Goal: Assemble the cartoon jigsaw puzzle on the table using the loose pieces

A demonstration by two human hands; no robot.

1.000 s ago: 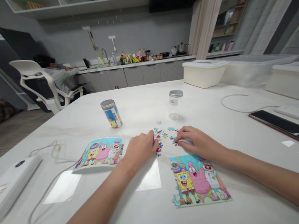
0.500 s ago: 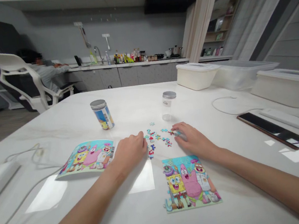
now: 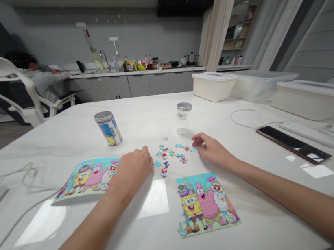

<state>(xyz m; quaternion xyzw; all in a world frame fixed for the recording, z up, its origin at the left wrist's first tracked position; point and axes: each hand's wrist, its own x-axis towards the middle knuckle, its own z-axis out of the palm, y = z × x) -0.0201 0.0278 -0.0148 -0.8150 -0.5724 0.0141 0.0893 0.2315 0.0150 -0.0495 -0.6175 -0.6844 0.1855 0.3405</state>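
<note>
My left hand [image 3: 135, 164] rests on the table with its fingers curled together, left of the loose pieces. A pale blue jigsaw piece [image 3: 157, 164] lies beside its fingertips; anything under the fingers is hidden. My right hand [image 3: 209, 148] has its thumb and bent fingers apart, close to another light blue jigsaw piece [image 3: 193, 149]. Several small colourful jigsaw pieces [image 3: 183, 160] lie scattered between the hands. Nearer to me is a mostly assembled cartoon puzzle [image 3: 206, 204], its left edge uneven. A curved picture sheet [image 3: 89, 178] with the same cartoon lies partly behind my left hand.
Behind the pieces stand a printed jar [image 3: 108, 128] and a clear jar [image 3: 183, 118], both silver-lidded. Lidded storage boxes [image 3: 215, 85] line the far right. A dark phone-like slab [image 3: 292, 144] and cables lie on the right, with more cable at left. Someone sits beyond the table.
The view has turned slightly right. My left hand has drawn a little left, uncovering a pale blue piece, and my right hand has shifted slightly right of the pieces.
</note>
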